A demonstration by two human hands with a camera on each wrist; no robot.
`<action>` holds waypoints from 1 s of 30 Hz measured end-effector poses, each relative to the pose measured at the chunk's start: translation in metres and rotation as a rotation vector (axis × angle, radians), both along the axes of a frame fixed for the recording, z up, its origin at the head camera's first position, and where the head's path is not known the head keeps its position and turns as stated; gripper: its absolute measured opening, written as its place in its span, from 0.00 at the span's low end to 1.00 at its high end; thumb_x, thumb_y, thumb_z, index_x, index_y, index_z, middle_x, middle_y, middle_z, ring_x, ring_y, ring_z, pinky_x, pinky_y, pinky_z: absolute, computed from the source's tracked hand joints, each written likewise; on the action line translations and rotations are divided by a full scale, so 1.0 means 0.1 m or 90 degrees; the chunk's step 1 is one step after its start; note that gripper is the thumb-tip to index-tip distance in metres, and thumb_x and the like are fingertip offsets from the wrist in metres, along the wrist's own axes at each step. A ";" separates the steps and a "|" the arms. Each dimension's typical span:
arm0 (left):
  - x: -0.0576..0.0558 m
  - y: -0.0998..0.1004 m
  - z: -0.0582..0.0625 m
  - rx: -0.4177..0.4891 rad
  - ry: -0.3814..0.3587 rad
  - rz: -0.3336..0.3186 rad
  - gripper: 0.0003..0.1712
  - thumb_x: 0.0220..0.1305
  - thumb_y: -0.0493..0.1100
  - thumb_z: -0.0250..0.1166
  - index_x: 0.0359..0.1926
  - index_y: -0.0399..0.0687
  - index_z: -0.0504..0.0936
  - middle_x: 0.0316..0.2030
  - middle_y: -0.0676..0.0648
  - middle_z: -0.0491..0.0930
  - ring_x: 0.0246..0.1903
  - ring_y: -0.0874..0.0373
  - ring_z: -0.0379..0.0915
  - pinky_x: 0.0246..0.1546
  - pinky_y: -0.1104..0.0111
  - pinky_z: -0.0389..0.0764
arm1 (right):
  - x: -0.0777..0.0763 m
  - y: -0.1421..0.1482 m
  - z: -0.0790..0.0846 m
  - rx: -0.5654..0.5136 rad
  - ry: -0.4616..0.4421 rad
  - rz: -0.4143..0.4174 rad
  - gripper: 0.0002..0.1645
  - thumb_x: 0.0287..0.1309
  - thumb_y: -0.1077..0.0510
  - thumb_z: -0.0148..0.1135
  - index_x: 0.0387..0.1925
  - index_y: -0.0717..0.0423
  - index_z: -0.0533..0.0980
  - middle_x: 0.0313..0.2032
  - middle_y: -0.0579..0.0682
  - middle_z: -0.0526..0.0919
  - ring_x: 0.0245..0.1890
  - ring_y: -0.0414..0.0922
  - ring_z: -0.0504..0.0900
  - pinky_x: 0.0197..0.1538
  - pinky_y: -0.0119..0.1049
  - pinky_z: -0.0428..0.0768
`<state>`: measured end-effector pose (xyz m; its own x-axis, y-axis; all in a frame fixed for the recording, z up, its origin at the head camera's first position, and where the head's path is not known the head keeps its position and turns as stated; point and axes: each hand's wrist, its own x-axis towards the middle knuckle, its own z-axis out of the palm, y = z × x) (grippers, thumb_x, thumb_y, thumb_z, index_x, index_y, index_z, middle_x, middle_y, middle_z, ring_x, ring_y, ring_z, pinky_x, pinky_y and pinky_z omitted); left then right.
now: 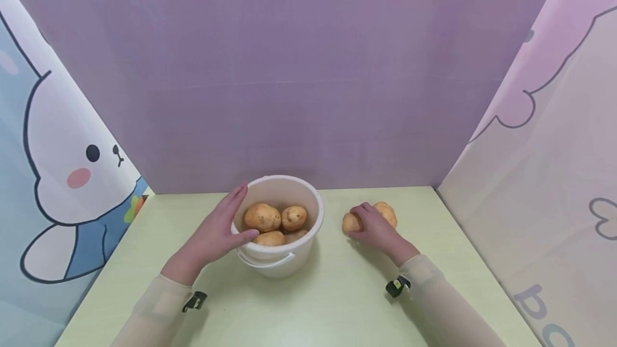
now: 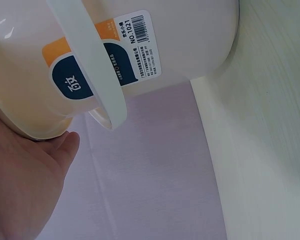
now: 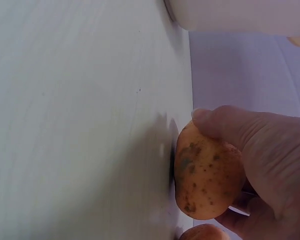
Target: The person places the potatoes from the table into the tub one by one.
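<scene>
A white bucket (image 1: 301,256) with its handle hanging down at the front holds several potatoes (image 1: 262,217). My left hand (image 1: 217,232) rests against the bucket's left rim, its fingers stretched out along it and its thumb lying over the front edge. In the left wrist view, the hand (image 2: 27,175) touches the rim near the handle (image 2: 90,55). To the right of the bucket, my right hand (image 1: 378,229) grips a brown-spotted potato (image 3: 207,170) between thumb and fingers, close to the tabletop. Another potato (image 1: 387,212) lies just beyond that hand, partly hidden by it.
A pale green-yellow table (image 1: 313,309) bears everything. Behind it stands a purple backdrop (image 1: 308,79). Cartoon-printed panels flank the table, a rabbit panel (image 1: 72,122) at left and a pinkish panel (image 1: 544,186) at right. The bucket's side carries a label (image 2: 135,47).
</scene>
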<state>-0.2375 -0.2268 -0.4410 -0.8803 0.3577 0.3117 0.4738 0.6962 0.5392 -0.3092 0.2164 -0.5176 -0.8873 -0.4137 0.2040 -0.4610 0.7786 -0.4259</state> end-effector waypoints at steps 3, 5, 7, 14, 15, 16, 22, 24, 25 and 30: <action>-0.01 0.00 -0.01 -0.001 0.000 0.001 0.64 0.68 0.57 0.78 0.90 0.41 0.50 0.88 0.36 0.49 0.84 0.30 0.49 0.78 0.30 0.59 | 0.00 0.00 -0.01 -0.006 -0.002 0.001 0.37 0.58 0.55 0.86 0.64 0.65 0.80 0.58 0.58 0.83 0.61 0.59 0.82 0.68 0.57 0.82; -0.01 -0.01 -0.01 -0.001 0.000 0.001 0.64 0.68 0.57 0.78 0.90 0.41 0.50 0.88 0.37 0.49 0.84 0.31 0.49 0.78 0.30 0.59 | 0.00 0.01 -0.02 -0.015 -0.007 0.000 0.37 0.58 0.55 0.86 0.64 0.65 0.80 0.58 0.57 0.83 0.61 0.58 0.82 0.68 0.57 0.82; -0.02 -0.01 -0.02 -0.004 0.001 0.002 0.64 0.68 0.58 0.78 0.90 0.42 0.49 0.88 0.38 0.48 0.84 0.31 0.49 0.78 0.30 0.59 | 0.00 0.01 -0.01 -0.029 -0.014 -0.001 0.37 0.58 0.56 0.86 0.64 0.65 0.80 0.58 0.57 0.82 0.61 0.58 0.82 0.68 0.56 0.81; -0.03 -0.02 -0.03 -0.007 0.000 0.006 0.64 0.69 0.58 0.78 0.90 0.43 0.49 0.88 0.37 0.49 0.84 0.30 0.49 0.78 0.30 0.59 | -0.01 0.01 0.04 -0.084 -0.034 -0.005 0.37 0.60 0.57 0.84 0.66 0.64 0.79 0.60 0.58 0.82 0.60 0.57 0.82 0.67 0.57 0.82; -0.03 -0.02 -0.03 -0.007 -0.001 0.006 0.64 0.69 0.58 0.78 0.90 0.43 0.49 0.88 0.37 0.48 0.84 0.30 0.49 0.78 0.30 0.59 | -0.01 0.01 0.04 -0.090 -0.036 -0.005 0.37 0.60 0.57 0.84 0.67 0.64 0.78 0.60 0.58 0.82 0.60 0.56 0.82 0.67 0.57 0.82; -0.02 -0.02 -0.03 -0.007 -0.002 0.006 0.64 0.69 0.58 0.78 0.90 0.43 0.49 0.88 0.37 0.48 0.84 0.30 0.49 0.78 0.29 0.59 | -0.02 0.00 0.05 -0.096 -0.035 -0.004 0.37 0.60 0.57 0.84 0.67 0.64 0.78 0.60 0.58 0.82 0.60 0.56 0.82 0.67 0.57 0.82; -0.02 -0.02 -0.03 -0.011 -0.002 0.008 0.64 0.69 0.58 0.78 0.90 0.43 0.49 0.88 0.37 0.48 0.84 0.30 0.49 0.77 0.29 0.59 | -0.05 -0.01 0.11 -0.145 -0.017 0.009 0.37 0.62 0.57 0.83 0.67 0.65 0.78 0.61 0.59 0.82 0.57 0.54 0.82 0.62 0.55 0.83; -0.02 -0.02 -0.03 -0.011 -0.001 0.008 0.64 0.69 0.58 0.78 0.90 0.42 0.49 0.88 0.37 0.48 0.84 0.30 0.49 0.77 0.29 0.60 | -0.05 -0.03 0.14 -0.164 -0.020 0.009 0.36 0.63 0.57 0.83 0.68 0.64 0.78 0.61 0.59 0.82 0.57 0.54 0.82 0.61 0.54 0.83; -0.02 -0.02 -0.03 -0.010 -0.001 0.008 0.64 0.69 0.58 0.78 0.90 0.42 0.49 0.88 0.37 0.48 0.84 0.30 0.49 0.77 0.29 0.60 | -0.04 -0.04 0.16 -0.176 -0.026 0.008 0.37 0.63 0.56 0.83 0.68 0.64 0.78 0.61 0.59 0.82 0.57 0.54 0.83 0.61 0.54 0.84; -0.01 -0.01 -0.03 -0.009 0.000 0.006 0.64 0.69 0.58 0.78 0.90 0.42 0.49 0.88 0.37 0.49 0.84 0.31 0.49 0.77 0.30 0.60 | -0.02 -0.08 0.25 -0.245 -0.088 -0.007 0.38 0.64 0.56 0.82 0.71 0.62 0.76 0.65 0.58 0.82 0.59 0.56 0.84 0.61 0.53 0.85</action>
<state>-0.2389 -0.2278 -0.4436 -0.8836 0.3533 0.3074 0.4673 0.7081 0.5294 -0.3109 0.2081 -0.4930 -0.9214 -0.3203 0.2200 -0.3708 0.5551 -0.7446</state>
